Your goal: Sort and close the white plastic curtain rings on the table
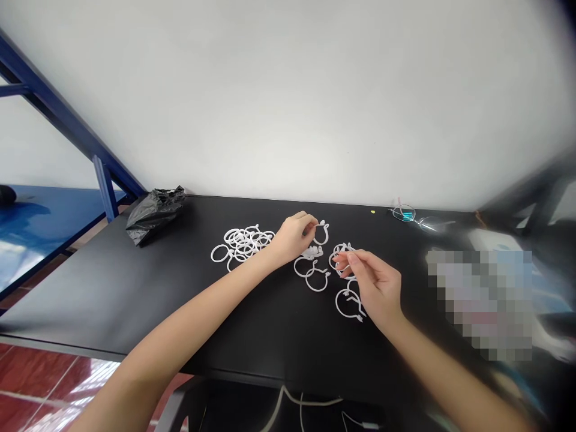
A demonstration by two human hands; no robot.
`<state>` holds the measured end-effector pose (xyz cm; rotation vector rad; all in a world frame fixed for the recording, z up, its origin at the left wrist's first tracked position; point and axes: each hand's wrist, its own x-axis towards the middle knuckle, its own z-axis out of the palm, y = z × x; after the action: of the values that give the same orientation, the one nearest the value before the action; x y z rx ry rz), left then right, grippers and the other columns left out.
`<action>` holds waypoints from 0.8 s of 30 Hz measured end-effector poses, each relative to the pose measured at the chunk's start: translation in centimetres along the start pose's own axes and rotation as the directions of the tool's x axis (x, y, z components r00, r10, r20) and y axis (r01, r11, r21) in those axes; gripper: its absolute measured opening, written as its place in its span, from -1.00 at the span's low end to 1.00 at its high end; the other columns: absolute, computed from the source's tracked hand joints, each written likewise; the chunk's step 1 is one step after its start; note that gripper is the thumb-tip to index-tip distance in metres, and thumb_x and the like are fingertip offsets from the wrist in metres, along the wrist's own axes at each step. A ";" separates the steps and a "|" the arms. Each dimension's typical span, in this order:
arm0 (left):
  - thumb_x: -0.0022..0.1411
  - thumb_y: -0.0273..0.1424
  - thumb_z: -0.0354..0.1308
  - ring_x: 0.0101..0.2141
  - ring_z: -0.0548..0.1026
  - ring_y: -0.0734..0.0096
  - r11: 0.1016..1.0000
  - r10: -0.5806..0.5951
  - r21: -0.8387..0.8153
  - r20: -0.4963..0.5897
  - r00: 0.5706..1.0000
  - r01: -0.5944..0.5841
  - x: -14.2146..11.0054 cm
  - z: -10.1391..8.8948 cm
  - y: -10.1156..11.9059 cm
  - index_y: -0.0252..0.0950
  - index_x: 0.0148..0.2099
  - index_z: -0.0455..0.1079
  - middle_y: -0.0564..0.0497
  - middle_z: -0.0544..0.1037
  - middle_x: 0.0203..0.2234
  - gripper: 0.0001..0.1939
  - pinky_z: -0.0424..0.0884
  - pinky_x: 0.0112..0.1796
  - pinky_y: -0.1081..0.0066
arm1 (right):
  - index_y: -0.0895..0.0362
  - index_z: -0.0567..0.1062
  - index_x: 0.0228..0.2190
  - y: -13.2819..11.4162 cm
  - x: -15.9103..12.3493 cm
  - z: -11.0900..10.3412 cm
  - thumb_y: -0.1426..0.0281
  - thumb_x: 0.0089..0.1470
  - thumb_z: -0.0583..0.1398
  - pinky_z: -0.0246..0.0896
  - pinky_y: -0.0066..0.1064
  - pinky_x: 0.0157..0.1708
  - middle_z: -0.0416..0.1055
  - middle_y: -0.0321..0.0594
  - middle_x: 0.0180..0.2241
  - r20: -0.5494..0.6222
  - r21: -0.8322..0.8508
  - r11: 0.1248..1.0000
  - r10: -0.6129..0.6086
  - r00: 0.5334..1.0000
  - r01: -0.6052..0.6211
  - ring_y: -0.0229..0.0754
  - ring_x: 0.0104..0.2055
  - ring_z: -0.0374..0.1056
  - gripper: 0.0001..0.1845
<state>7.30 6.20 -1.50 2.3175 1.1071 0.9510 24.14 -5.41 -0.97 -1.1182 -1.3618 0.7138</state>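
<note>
My left hand (297,237) is closed at the fingertips on a white plastic curtain ring (326,233), whose open clasp end points up and right. My right hand (378,285) has its thumb and fingers pinched together over a small group of white rings (335,258); whether anything sits in that pinch is hidden. Beside my left forearm lies a heap of several white rings (243,243). Between my hands rest small white pieces (311,252) and two loose rings (317,280). More rings (347,305) lie under and in front of my right hand.
A crumpled black plastic bag (155,213) sits at the table's back left. Eyeglasses (404,213) lie at the back right, near a small yellow-green bit (372,211). A blurred package (486,306) covers the right side. Cables (281,408) hang below the front edge.
</note>
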 end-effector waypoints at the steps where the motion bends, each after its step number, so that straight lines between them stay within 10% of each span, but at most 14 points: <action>1: 0.29 -0.55 0.05 -0.33 0.51 0.48 0.999 0.010 -0.044 -0.048 0.999 -0.012 -0.3 0.0 0.2 -0.35 -0.19 0.42 -0.04 0.48 -0.30 -0.87 0.49 -0.34 0.50 | 0.09 0.61 -0.33 0.0 0.0 0.0 0.34 0.23 0.19 0.44 -0.47 -0.44 0.57 -0.21 -0.38 0.000 0.001 1.000 -0.003 1.000 0.003 -0.28 -0.42 0.43 -0.81; 6: 0.32 -0.48 0.09 -0.36 0.50 0.51 0.961 0.066 -0.245 -0.238 0.969 -0.125 -2.6 -1.0 1.6 -0.36 -0.17 0.49 -0.03 0.46 -0.34 -0.85 0.49 -0.41 0.55 | 0.06 0.61 -0.31 0.2 -0.1 -0.1 0.37 0.20 0.21 0.46 -0.48 -0.43 0.56 -0.23 -0.36 -0.006 0.009 1.000 0.002 1.000 -0.002 -0.28 -0.40 0.45 -0.86; 15: 0.30 -0.48 0.15 -0.34 0.53 0.46 0.936 0.093 -0.329 -0.102 0.990 -0.122 -7.3 -2.6 3.1 -0.31 -0.13 0.54 -0.06 0.59 -0.31 -0.85 0.51 -0.37 0.50 | -0.06 0.60 -0.17 0.4 -0.6 0.4 0.48 0.09 0.30 0.51 -0.46 -0.45 0.51 -0.28 -0.28 0.237 0.038 0.999 -0.041 0.971 0.032 -0.27 -0.35 0.44 -0.73; 19: 0.27 -0.35 0.21 -0.32 0.54 0.44 0.845 -0.109 -0.526 0.006 0.994 0.096 -7.5 -3.5 4.3 -0.32 -0.14 0.51 -0.07 0.59 -0.27 -0.83 0.52 -0.39 0.52 | -0.04 0.62 -0.25 0.2 -0.8 0.3 0.54 0.04 0.32 0.50 -0.45 -0.43 0.55 -0.31 -0.37 0.219 0.045 0.996 -0.090 0.972 0.082 -0.27 -0.41 0.47 -0.74; 24: 0.23 -0.20 0.23 -0.35 0.42 0.44 0.890 0.021 -0.455 0.111 0.994 0.032 -8.3 -3.4 5.1 -0.29 0.12 0.30 -0.03 0.42 -0.29 -0.52 0.46 -0.44 0.49 | 0.00 0.62 -0.33 0.1 -1.2 0.4 0.61 0.00 0.33 0.50 -0.38 -0.38 0.60 -0.29 -0.41 0.159 0.027 0.978 -0.209 0.965 0.208 -0.18 -0.38 0.54 -0.74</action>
<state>3.71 -3.25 0.54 1.9514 0.7433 0.9450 23.59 -6.38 -1.60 -0.9074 -1.5851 0.6665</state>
